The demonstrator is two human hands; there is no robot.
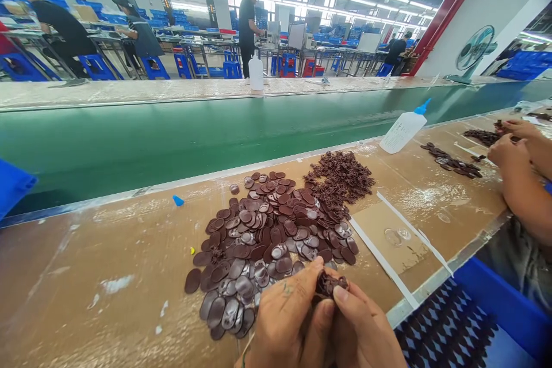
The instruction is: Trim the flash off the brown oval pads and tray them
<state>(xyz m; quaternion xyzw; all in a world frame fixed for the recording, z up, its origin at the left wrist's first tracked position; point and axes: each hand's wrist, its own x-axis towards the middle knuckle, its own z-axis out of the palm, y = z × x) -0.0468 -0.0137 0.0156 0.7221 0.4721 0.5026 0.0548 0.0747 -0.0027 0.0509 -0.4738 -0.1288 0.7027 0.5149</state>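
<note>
- A small dark-brown part (330, 284) is pinched between both hands at the 6 o'clock edge of the view, just above the near lip of the workbench (86, 276).
- The left hand (287, 322) is closed on the part from the 9 o'clock side, with the thumb laid against it.
- The right hand (366, 330) is closed on the same part from the 3 o'clock side, the thumb tip touching its lower edge.
- A heap of flat brown oval pieces (267, 241) is spread at 12 o'clock from the hands, its nearest pieces just beside the left hand's knuckles.
- A pile of small jagged brown scraps (340, 178) is seen beyond the ovals, toward 1 o'clock.
- A white squeeze bottle (403, 131) with a blue tip is lying tilted farther off at 1 o'clock, against the green conveyor belt (172, 138).
- A co-worker's hands (515, 146) are seen at 3 o'clock, well apart, over another scatter of brown pieces (452, 161).
- A small blue cap (178, 200) is lying at 10 o'clock, near the belt's edge.
</note>
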